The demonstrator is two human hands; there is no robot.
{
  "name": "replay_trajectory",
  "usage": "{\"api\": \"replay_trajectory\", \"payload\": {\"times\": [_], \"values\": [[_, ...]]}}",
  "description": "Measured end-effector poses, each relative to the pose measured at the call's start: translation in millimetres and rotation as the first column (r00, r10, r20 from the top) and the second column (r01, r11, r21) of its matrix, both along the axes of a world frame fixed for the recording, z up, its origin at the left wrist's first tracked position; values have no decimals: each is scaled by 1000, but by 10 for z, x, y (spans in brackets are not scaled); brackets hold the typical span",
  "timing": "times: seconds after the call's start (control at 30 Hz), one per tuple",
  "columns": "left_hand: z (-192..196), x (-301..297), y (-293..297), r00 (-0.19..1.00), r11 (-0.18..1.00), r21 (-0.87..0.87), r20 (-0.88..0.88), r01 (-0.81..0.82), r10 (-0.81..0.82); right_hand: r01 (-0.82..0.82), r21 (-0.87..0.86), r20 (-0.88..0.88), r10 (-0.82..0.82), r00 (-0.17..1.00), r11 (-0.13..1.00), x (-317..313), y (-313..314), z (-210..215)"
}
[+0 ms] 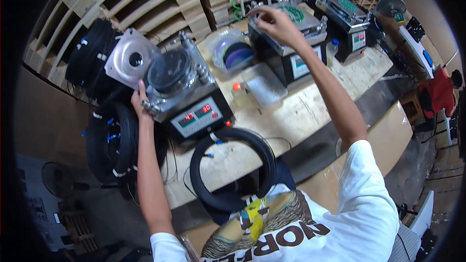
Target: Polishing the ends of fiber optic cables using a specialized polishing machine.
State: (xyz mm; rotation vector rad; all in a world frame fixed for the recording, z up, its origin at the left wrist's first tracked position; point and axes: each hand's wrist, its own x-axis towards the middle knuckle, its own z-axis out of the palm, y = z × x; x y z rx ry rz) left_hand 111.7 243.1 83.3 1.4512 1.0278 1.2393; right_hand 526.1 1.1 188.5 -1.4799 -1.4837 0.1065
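My left hand [140,103] is at the left machine [196,116], its thumb on the lower edge of a square silver metal plate [124,63] with a round hole in the middle. The plate leans out to the left, beside a dark round disc [169,70] on the machine's top. A metal latch [150,107] sticks out right by this hand. My right hand [279,26] reaches far forward to the near-left corner of the middle machine [286,43]. Its fingers are bent together there, and whatever is in them is hidden.
A coil of black cable [196,165] lies at the table's front edge, with more black coils [114,140] at left. Between the machines are a bag of purple discs [238,54], a metal tray [264,85] and an orange-capped bottle [238,94]. A third machine [347,24] stands at right.
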Motion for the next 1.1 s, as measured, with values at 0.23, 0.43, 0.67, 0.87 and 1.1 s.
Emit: {"api": "replay_trajectory", "payload": {"times": [0.23,0.43,0.67,0.87,1.1], "values": [[-143,149,73,998,999,-9,41,-48,49,34,-332,225,44,973,943,-556,-223,-1727],[-127,105,-31,1000,998,63,0,-24,25,184,-505,185,-102,977,844,-926,-193,-1979],[-224,78,98,990,980,143,-23,-137,142,-10,78,-159,23,987,997,-854,190,-841],[-148,155,-34,986,970,199,-56,-142,156,-177,-236,266,238,934,956,-1088,550,414],[-293,105,70,985,962,213,35,-172,169,194,-526,775,373,510,828,-1593,965,880]]}}
